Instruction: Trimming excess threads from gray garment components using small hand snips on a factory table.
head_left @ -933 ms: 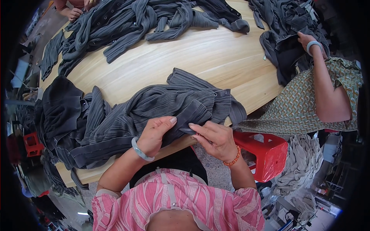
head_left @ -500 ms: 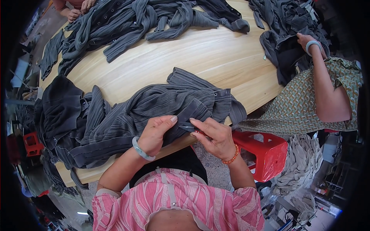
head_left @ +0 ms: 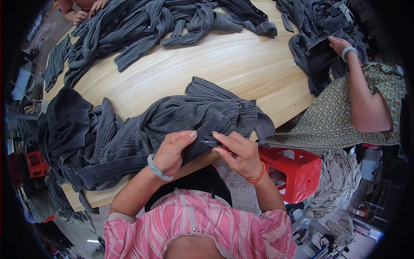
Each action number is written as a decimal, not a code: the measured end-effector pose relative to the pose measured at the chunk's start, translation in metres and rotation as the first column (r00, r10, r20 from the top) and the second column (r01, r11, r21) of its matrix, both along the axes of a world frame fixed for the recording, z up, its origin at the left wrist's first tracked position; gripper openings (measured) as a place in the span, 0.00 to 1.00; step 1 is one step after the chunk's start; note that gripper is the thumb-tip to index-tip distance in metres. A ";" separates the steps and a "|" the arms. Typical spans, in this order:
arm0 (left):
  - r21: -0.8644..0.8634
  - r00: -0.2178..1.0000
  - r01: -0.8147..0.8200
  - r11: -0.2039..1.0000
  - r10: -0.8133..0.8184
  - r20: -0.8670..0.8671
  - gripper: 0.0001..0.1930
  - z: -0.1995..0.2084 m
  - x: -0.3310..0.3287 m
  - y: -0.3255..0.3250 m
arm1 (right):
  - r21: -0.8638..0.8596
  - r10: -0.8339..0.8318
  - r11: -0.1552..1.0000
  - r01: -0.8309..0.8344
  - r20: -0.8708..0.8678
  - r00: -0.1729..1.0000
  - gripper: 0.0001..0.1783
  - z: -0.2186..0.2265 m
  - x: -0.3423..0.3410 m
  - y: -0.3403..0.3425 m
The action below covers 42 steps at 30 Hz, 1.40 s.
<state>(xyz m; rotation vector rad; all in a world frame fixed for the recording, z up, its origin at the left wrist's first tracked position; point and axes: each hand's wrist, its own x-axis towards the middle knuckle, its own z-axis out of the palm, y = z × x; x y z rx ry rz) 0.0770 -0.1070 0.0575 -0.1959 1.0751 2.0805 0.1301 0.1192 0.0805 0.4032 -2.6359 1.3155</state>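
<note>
A dark grey ribbed knit garment [head_left: 168, 114] lies along the near edge of the table, with a smooth band and metal eyelets or snaps. My left hand [head_left: 172, 151], a pale bangle at its wrist, pinches the garment's band between thumb and fingers. Close beside it, my right hand [head_left: 237, 151] is closed around small thread snips [head_left: 210, 142]. Their dark blades point left toward the band and my left thumb. Most of the handle is hidden in my fingers; a bit of red shows.
More dark garments [head_left: 146, 26] are heaped across the far side of the wooden table [head_left: 207, 60]. At right, a co-worker's hand [head_left: 340, 45] holds another dark garment. Another person's hands [head_left: 82, 16] rest far left. A red plastic stool [head_left: 297, 172] stands beside pale cloth [head_left: 334, 185].
</note>
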 end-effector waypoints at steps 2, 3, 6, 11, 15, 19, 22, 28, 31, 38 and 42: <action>0.004 1.000 0.005 1.000 -0.005 -0.004 0.15 -0.002 0.001 0.000 | -0.004 0.000 1.000 0.000 0.001 1.000 0.26 -0.004 0.001 0.000; 0.003 1.000 0.006 1.000 -0.006 -0.004 0.15 -0.003 0.001 0.000 | 0.005 -0.022 1.000 0.022 0.006 1.000 0.25 -0.008 0.002 0.001; 0.013 1.000 -0.006 1.000 0.006 0.003 0.15 -0.005 0.001 -0.001 | 0.016 -0.086 0.996 0.086 0.008 0.996 0.25 -0.008 0.004 -0.001; 0.008 1.000 -0.003 1.000 0.003 -0.009 0.15 -0.004 0.000 -0.001 | -0.035 -0.030 0.999 0.032 0.056 0.998 0.24 -0.001 0.008 -0.001; -0.006 1.000 -0.012 1.000 0.011 -0.011 0.15 -0.004 -0.001 0.000 | -0.003 -0.047 0.999 0.047 0.055 0.997 0.22 -0.001 0.004 -0.002; -0.029 0.997 0.050 0.998 -0.052 -0.063 0.16 0.000 0.001 0.002 | -0.383 -0.021 0.915 0.130 0.276 0.961 0.29 -0.006 -0.001 -0.005; -0.042 0.980 0.151 0.988 -0.155 -0.126 0.17 0.003 -0.001 -0.004 | -0.549 0.180 0.832 0.084 0.410 0.894 0.29 -0.015 -0.014 -0.010; -0.283 0.923 0.275 0.919 -0.335 -0.191 0.11 0.012 -0.004 -0.025 | -0.497 0.172 0.863 0.089 0.455 0.874 0.07 -0.024 -0.024 0.004; -0.253 0.920 0.301 0.919 -0.350 -0.177 0.12 0.011 -0.003 -0.034 | -0.473 0.179 0.880 0.040 0.409 0.895 0.07 -0.018 -0.024 0.002; -0.260 0.954 0.203 0.944 -0.250 -0.165 0.11 0.014 0.000 -0.036 | -0.441 0.029 0.886 0.145 0.364 0.931 0.07 -0.016 -0.025 -0.004; -0.145 0.979 0.165 0.975 -0.180 -0.096 0.10 0.017 0.000 -0.037 | -0.367 -0.049 0.917 0.157 0.287 0.957 0.09 -0.009 -0.028 -0.007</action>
